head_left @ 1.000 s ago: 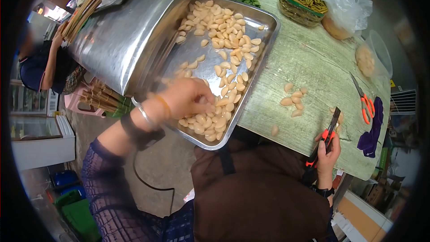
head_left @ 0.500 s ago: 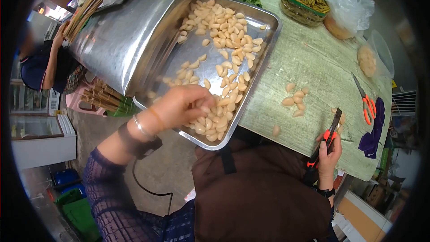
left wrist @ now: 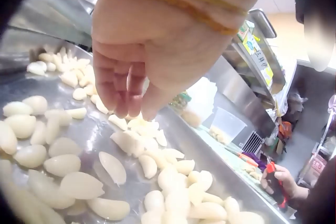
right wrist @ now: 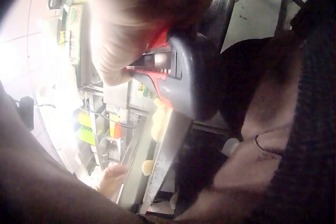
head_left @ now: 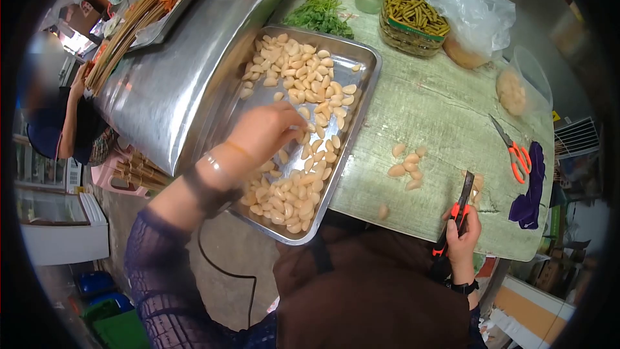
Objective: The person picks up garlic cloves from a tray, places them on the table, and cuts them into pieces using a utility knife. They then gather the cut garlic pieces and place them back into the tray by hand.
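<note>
A steel tray (head_left: 359, 90) holds many peeled garlic cloves (head_left: 290, 197), heaped mostly at its two ends. My left hand (head_left: 263, 134) hangs over the tray's middle, fingers bent down. In the left wrist view its thumb and fingertips (left wrist: 126, 109) come together close above the cloves (left wrist: 176, 192); I cannot tell whether a clove sits between them. At the table's near edge, my right hand (head_left: 464, 238) grips a red and black utility knife (head_left: 461, 212), blade pointing away from me. Several loose cloves (head_left: 411, 167) lie on the table between tray and knife.
Orange-handled scissors (head_left: 518, 163) and a purple cloth (head_left: 531, 194) lie at the right. Along the back are green herbs (head_left: 320, 16), a tub of cut green pods (head_left: 413, 22) and a plastic bag (head_left: 471, 6). Another person (head_left: 55, 116) is at the far left.
My left hand has moved from the tray's near heap up toward its middle. The head view has shifted a little. My right hand keeps its grip on the utility knife.
</note>
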A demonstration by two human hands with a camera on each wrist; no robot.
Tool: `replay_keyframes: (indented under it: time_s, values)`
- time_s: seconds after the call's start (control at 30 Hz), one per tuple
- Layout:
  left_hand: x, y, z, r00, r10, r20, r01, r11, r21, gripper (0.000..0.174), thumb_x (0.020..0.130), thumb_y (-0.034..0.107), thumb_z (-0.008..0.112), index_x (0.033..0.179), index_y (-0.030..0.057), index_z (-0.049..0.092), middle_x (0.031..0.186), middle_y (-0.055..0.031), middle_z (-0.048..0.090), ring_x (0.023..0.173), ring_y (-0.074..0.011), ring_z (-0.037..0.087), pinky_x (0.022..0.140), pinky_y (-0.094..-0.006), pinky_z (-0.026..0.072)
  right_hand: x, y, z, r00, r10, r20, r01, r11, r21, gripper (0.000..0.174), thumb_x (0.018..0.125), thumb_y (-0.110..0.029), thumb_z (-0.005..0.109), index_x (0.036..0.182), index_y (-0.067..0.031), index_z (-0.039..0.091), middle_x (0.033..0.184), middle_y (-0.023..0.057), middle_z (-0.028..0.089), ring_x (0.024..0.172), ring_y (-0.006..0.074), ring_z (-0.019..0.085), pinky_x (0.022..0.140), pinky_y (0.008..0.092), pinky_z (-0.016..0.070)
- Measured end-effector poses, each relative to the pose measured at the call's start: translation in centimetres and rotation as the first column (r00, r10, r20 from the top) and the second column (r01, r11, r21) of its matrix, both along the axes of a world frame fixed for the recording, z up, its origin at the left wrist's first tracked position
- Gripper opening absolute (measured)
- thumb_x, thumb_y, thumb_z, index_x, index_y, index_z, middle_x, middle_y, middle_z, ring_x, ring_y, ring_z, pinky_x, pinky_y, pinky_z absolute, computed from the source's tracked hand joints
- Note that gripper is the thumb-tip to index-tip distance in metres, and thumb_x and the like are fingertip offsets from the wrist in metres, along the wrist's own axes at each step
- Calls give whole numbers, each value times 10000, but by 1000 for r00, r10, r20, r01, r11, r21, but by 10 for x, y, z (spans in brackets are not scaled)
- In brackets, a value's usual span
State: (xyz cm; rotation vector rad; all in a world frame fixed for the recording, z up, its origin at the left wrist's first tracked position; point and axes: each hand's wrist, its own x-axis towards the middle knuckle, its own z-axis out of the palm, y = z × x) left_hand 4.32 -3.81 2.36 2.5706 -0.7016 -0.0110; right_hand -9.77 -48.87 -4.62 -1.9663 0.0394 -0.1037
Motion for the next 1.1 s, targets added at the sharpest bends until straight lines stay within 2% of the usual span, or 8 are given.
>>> replay_keyframes:
  time_s: [0.23,0.43,0.53,0.57,0.7,0.8,0.97,1.1]
  values:
    - [27,-16,-25,1000,28,-5,-27,985,170,122,858,116,764,967,78,725,861,-101,696,834,-334,695,732,-422,556,1,0,1,1000,12,25,-11,999,-35,199,892,-129,670,1028,-15,579,887,56,659,786,128,580,753,289,485]
    - [-3,-7,-1,936,139,-325,-163,985,-49,124,854,122,811,932,64,734,867,-109,717,800,-316,692,727,-380,546,1,0,-2,999,12,40,-10,998,-63,212,877,-132,683,1021,-14,583,858,60,659,759,138,594,732,291,492]
    - [-9,10,11,876,40,-481,39,988,153,172,844,137,844,970,61,755,847,-110,713,775,-286,694,710,-361,546,1,-1,-1,999,13,37,-10,998,-65,219,869,-135,691,1021,-16,588,851,59,664,747,141,602,720,291,497]
    - [-8,15,9,926,-61,-372,103,990,94,172,858,120,832,1001,49,766,871,-120,716,776,-267,698,699,-353,548,1,0,0,999,12,45,-9,998,-70,220,866,-135,693,1019,-16,589,850,59,667,744,141,605,717,291,498]
    - [15,6,13,965,217,-148,-224,974,-33,125,888,38,771,1011,30,760,944,-132,717,838,-306,704,731,-359,562,0,0,-2,1000,0,16,1,1000,-24,227,867,-142,701,1020,-16,592,849,56,673,746,136,609,718,288,501]
    - [47,1,-4,987,107,116,-102,994,-47,162,854,23,775,1015,38,763,988,-124,713,872,-318,702,762,-382,576,1,0,-1,999,7,36,-5,998,-57,232,876,-151,703,1028,-15,592,846,47,671,750,126,604,721,284,498]
    - [72,-15,-29,987,61,145,-85,982,166,97,830,98,765,926,104,781,1004,-65,685,921,-295,693,796,-396,571,1,0,-1,999,13,36,-11,999,-51,231,885,-151,696,1039,-12,594,848,46,671,754,122,601,725,281,496]
    - [77,3,-24,993,101,61,-95,990,-104,133,914,149,748,1023,74,759,1032,-106,701,913,-296,699,823,-379,572,0,0,-1,999,11,36,-9,999,-40,235,888,-150,692,1048,-9,594,850,49,672,750,122,596,721,280,493]
